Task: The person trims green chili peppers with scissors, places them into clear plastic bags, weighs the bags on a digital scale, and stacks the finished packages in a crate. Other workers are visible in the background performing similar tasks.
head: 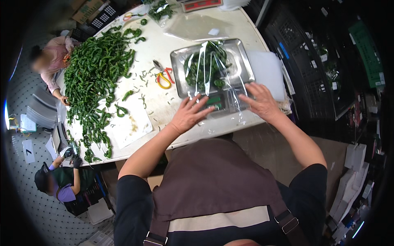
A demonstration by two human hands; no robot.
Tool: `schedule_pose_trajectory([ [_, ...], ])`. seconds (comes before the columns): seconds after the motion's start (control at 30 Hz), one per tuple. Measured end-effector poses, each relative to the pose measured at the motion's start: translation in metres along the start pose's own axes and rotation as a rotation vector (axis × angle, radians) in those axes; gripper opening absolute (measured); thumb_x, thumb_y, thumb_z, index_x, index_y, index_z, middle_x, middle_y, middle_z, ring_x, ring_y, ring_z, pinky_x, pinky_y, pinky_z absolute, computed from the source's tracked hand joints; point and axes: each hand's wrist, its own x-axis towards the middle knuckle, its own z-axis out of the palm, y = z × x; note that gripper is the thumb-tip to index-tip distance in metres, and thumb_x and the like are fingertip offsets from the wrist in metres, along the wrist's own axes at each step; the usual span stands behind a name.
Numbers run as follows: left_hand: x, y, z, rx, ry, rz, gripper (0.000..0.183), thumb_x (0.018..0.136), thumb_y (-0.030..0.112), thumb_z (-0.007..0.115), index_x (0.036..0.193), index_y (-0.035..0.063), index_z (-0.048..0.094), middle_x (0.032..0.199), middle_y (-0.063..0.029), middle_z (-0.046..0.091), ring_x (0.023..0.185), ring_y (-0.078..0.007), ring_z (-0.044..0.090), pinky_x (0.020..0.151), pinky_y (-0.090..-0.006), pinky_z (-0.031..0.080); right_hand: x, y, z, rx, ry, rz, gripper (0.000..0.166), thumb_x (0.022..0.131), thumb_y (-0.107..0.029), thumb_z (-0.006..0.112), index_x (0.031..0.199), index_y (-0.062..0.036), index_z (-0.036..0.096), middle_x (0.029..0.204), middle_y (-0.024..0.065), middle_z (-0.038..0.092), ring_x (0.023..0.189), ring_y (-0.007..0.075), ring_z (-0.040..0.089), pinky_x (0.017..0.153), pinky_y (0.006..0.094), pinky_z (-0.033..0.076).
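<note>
A clear plastic bag of green peppers [204, 66] lies on a metal tray [243, 66], which rests on a digital scale [226, 103]. The bag's open-looking end drapes over the scale's display towards me. My left hand [190, 113] is at the tray's near left corner, fingers spread over the plastic. At the near right corner, my right hand [260, 101] has its fingers apart, touching or just above the film; contact is unclear. Scissors with red and yellow handles [163, 77] lie left of the tray.
A big heap of green peppers [95, 61] covers the table's left part. Two co-workers [54, 58] are beyond it. Clear bags [197, 27] lie behind the tray, near another scale [201, 4]. White sheets [267, 73] sit to the right. Black crates [289, 37] stand beyond the right edge.
</note>
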Motion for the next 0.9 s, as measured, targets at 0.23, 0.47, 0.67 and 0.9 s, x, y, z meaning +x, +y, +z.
schedule_pose_trajectory([
  [0.23,0.024,-0.027,-0.075,-0.364,0.228,-0.188,0.031,0.09,0.013,0.053,0.119,0.0145,0.064,0.126,-0.008,0.059,0.125,-0.0318,0.047,0.105,-0.0434,0.035,0.069,0.014,-0.03,0.61,0.147,0.166,0.012,0.093,-0.014,0.057,0.093,-0.0065,0.066,0.11,0.0067,0.067,0.114,0.0254,0.056,0.097,0.037,0.044],
  [0.47,0.096,-0.057,-0.181,-0.92,0.563,-0.266,0.043,0.105,0.032,0.033,0.116,-0.0005,0.06,0.102,-0.0125,0.068,0.097,-0.0182,0.064,0.088,-0.0314,0.047,0.158,0.025,-0.101,1.071,0.411,0.282,0.031,0.102,-0.02,0.042,0.095,0.0004,0.064,0.098,0.0105,0.068,0.096,0.0174,0.062,0.093,0.0318,0.045],
  [0.67,0.117,-0.082,-0.193,-1.119,0.531,-0.511,0.046,0.104,0.038,0.033,0.111,0.0009,0.06,0.093,-0.011,0.07,0.087,-0.0184,0.067,0.08,-0.0295,0.05,0.187,0.044,-0.109,1.16,0.32,0.356,0.029,0.102,-0.023,0.043,0.095,-0.0018,0.062,0.093,0.0094,0.068,0.089,0.0164,0.063,0.089,0.0318,0.048],
  [0.9,0.079,-0.042,-0.173,-1.025,0.63,-0.243,0.048,0.105,0.036,0.029,0.111,-0.0006,0.059,0.098,-0.0117,0.068,0.093,-0.0182,0.065,0.083,-0.0288,0.049,0.144,0.01,-0.101,1.286,0.385,0.274,0.032,0.103,-0.026,0.042,0.091,-0.0008,0.059,0.091,0.0125,0.067,0.089,0.0182,0.064,0.087,0.0328,0.049],
])
